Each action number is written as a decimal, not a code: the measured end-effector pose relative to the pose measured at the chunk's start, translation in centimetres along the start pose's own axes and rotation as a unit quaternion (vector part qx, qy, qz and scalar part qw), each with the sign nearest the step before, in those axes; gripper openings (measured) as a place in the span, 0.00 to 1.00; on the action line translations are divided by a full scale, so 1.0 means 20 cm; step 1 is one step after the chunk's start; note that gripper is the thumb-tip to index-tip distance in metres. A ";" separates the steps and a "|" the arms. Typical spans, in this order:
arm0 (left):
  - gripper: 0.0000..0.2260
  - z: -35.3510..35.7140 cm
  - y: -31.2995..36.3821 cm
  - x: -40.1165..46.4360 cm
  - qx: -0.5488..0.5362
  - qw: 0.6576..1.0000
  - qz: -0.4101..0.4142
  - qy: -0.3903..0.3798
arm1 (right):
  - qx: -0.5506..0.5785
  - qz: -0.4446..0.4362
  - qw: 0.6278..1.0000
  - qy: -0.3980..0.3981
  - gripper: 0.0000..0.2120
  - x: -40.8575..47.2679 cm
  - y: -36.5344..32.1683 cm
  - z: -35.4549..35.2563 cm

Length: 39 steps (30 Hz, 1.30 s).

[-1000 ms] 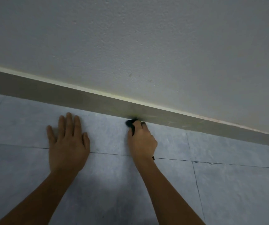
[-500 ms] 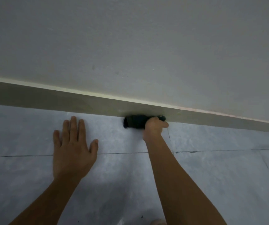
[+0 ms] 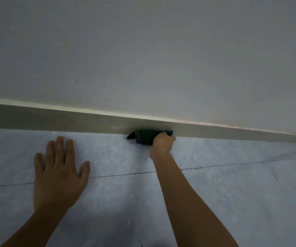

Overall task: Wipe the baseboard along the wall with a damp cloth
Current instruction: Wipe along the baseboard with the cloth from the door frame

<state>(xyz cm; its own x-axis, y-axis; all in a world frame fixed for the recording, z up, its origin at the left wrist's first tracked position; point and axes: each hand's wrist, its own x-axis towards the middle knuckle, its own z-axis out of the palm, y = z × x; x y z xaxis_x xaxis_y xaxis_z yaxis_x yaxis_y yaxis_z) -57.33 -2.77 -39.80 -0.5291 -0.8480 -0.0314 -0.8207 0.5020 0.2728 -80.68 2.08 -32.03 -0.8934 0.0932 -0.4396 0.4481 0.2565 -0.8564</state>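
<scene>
Fingers (image 3: 168,135) press dark bunched cloth (image 3: 143,137) against baseboard (image 3: 72,120).

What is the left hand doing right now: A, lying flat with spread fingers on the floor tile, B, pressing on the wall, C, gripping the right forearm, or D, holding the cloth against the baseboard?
A: the left hand lies palm-down, fingers spread, on the floor tile, empty.
</scene>
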 end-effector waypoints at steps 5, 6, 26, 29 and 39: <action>0.35 0.00 0.01 0.01 -0.004 1.000 -0.003 0.011 | 0.043 -0.068 0.995 0.066 0.17 0.12 -0.10 -0.09; 0.35 0.00 0.01 0.01 -0.001 1.000 -0.002 0.011 | 0.030 -0.048 0.996 0.062 0.18 0.12 -0.08 -0.09; 0.36 0.00 0.01 0.01 0.001 1.000 0.001 0.009 | 0.041 -0.026 0.998 -0.040 0.15 -0.25 0.05 0.13; 0.35 0.00 0.01 0.01 -0.004 1.000 -0.003 0.010 | 0.061 -0.073 0.995 0.034 0.14 -0.15 0.02 0.09; 0.37 -0.05 -0.07 0.02 -0.004 0.999 0.034 -0.022 | 0.095 0.082 0.985 -0.118 0.10 -0.39 0.02 0.21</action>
<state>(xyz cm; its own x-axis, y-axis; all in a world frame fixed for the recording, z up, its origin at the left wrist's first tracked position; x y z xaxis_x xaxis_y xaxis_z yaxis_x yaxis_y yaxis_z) -56.18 -3.93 -39.22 -0.5928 -0.8035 -0.0540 -0.7807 0.5569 0.2835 -73.39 -2.60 -30.09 -0.7858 -0.1143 -0.6078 0.6040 0.0700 -0.7939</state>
